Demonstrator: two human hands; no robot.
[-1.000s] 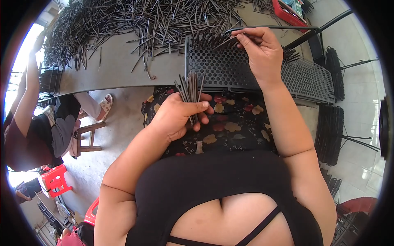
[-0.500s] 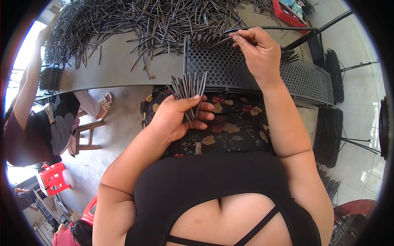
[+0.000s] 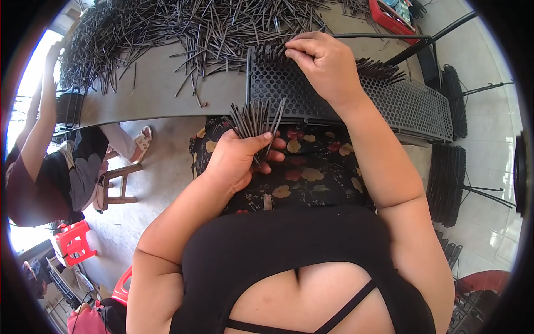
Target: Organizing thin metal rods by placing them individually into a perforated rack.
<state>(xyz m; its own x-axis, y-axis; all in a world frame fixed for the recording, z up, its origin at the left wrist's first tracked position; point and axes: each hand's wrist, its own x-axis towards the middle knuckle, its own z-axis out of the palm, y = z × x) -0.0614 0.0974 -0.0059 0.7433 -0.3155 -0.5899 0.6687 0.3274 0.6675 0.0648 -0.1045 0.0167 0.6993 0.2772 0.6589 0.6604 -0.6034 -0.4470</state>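
Note:
My left hand (image 3: 236, 153) is closed around a fanned bundle of thin dark rods (image 3: 253, 119), thumb across them, above my flowered lap. Over the far left part of a black perforated rack (image 3: 289, 83), my right hand (image 3: 327, 64) pinches thumb and forefinger together. Its fingertips are at a row of upright dark rods (image 3: 267, 54) standing in the rack's holes. Whatever lies between those fingertips is hidden. Further right, another cluster of dark rods (image 3: 381, 70) sticks up from the rack.
A large heap of loose rods (image 3: 211, 28) covers the far side of the table (image 3: 150, 100). A red tray (image 3: 389, 25) lies at the far right. Dark stacks hang on stands (image 3: 446, 183) at right. Another person (image 3: 39, 150) sits at left, near a red stool (image 3: 73, 242).
My right hand has moved left along the rack, and the rod seen in its pinch is no longer visible. The left hand with its bundle has barely moved.

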